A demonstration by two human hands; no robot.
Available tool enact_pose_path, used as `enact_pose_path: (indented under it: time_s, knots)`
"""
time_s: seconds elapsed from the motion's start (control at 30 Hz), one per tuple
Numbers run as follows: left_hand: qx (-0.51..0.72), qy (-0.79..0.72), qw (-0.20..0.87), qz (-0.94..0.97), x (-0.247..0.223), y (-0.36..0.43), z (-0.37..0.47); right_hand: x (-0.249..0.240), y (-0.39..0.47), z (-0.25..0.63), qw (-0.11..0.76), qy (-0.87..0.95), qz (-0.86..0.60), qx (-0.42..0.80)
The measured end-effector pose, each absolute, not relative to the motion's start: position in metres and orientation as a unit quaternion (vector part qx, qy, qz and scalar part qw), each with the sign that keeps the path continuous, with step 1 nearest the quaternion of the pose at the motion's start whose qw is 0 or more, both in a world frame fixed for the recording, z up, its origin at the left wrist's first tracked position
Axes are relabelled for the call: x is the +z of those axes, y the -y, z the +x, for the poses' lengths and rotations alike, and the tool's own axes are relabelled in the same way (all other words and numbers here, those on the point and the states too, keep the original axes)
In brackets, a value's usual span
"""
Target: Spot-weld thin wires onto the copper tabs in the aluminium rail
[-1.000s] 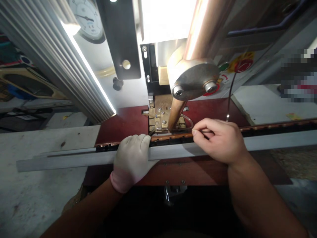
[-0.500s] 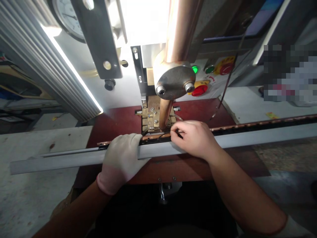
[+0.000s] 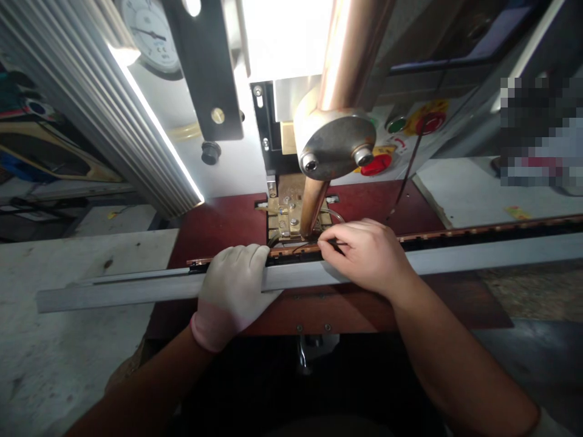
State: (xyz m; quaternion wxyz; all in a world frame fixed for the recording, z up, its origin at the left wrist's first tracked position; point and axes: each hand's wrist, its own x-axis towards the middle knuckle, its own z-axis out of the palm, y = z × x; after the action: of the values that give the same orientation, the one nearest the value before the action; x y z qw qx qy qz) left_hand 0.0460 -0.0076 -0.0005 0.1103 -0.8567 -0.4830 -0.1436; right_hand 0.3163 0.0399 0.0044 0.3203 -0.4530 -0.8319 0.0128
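A long grey metal rail (image 3: 150, 291) lies across the front of the machine, with a copper-coloured strip (image 3: 460, 230) and black parts along its far edge. Wrapped over the rail, left of the electrode, is my left hand (image 3: 234, 288) in a white glove with a pink cuff. My bare right hand (image 3: 368, 252) rests against the rail farther right, thumb and forefinger pinched on a thin dark wire (image 3: 300, 246) that curves towards the strip. A copper electrode rod (image 3: 314, 206) points down just behind the rail, its tip close to my right fingertips.
A brass block (image 3: 289, 209) with screws sits behind the rail on a dark red board (image 3: 218, 224). A round steel clamp (image 3: 337, 144) holds the electrode above. Control buttons (image 3: 376, 164), a pressure gauge (image 3: 152, 36) and a bright ribbed light housing (image 3: 168, 188) surround the work spot.
My view has shifted slightly left, so everything sits farther right. The lit green lamp is now mostly hidden behind the clamp. Both hands keep their places on the rail.
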Motion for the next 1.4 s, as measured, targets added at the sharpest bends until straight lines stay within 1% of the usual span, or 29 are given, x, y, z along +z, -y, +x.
enact_pose_path:
  time_s: [0.27, 0.57, 0.77, 1.03, 1.27, 1.4]
  knots:
    - [-0.145, 0.482, 0.108, -0.858, -0.0034, 0.0078, 0.0454, 0.0054, -0.0393, 0.3172, 0.324, 0.831, -0.453, 0.017]
    - [-0.13, 0.493, 0.099, -0.854, -0.0007, 0.0083, 0.046, 0.0083, -0.0371, 0.3173, 0.294, 0.829, -0.476, 0.001]
    - [-0.121, 0.499, 0.106, -0.851, 0.0016, 0.0078, 0.0479, 0.0085, -0.0364, 0.3209, 0.291, 0.831, -0.474, 0.011]
    - [-0.129, 0.493, 0.106, -0.854, 0.0009, 0.006, 0.047, 0.0068, -0.037, 0.3221, 0.293, 0.835, -0.467, -0.007]
    - [-0.141, 0.497, 0.109, -0.849, 0.0017, 0.0063, 0.048, 0.0073, -0.0369, 0.3211, 0.279, 0.831, -0.481, -0.002]
    - [-0.139, 0.491, 0.093, -0.855, 0.0034, 0.0031, 0.0447, 0.008, -0.0381, 0.3204, 0.264, 0.828, -0.495, -0.004]
